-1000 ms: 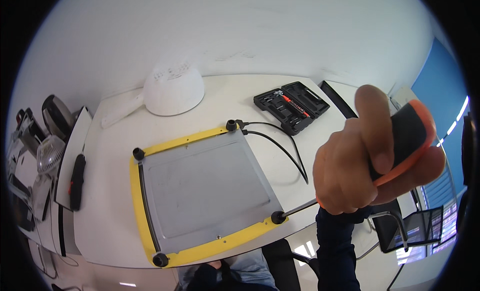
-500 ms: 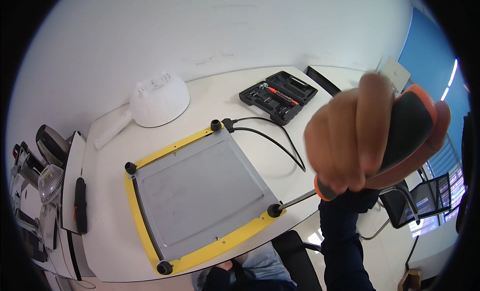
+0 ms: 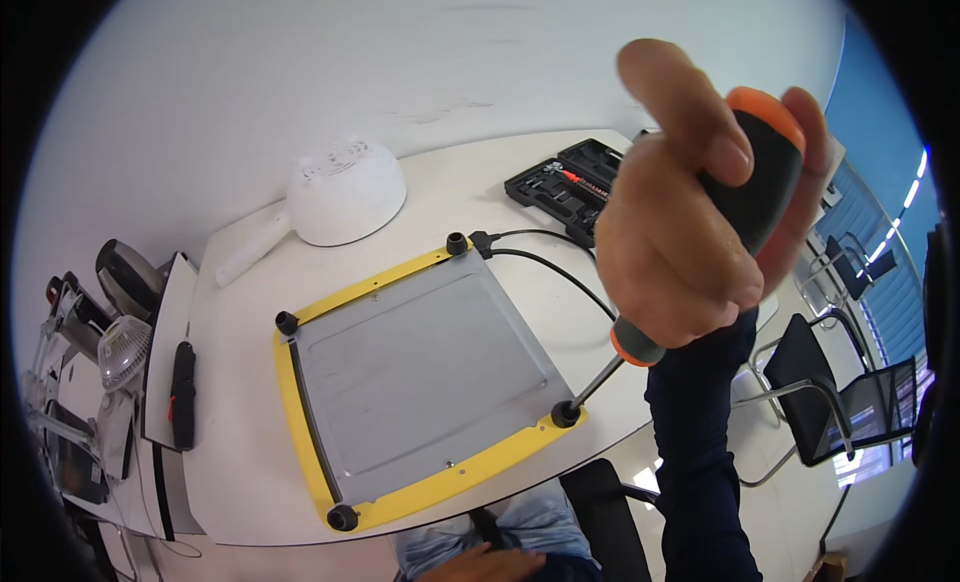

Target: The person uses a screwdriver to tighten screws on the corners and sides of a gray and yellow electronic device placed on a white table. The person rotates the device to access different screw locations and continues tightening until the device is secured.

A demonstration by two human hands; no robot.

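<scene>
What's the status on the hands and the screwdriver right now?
Right hand gripping screwdriver, tip in rubber foot. Left hand low, off the yellow-framed appliance. Nothing blocking.

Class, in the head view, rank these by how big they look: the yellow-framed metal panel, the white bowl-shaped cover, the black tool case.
1. Yellow-framed metal panel, clearly largest.
2. White bowl-shaped cover.
3. Black tool case, partly hidden behind the right hand, so its rank against the cover is unsure.

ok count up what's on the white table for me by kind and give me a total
Yellow-framed appliance lying base-up: 1
Black rubber feet on its corners: 4
Screwdriver with black and orange handle, in the right hand: 1
Open black tool case: 1
White dome-shaped appliance with handle: 1
Black power cord: 1
Total: 9
</scene>
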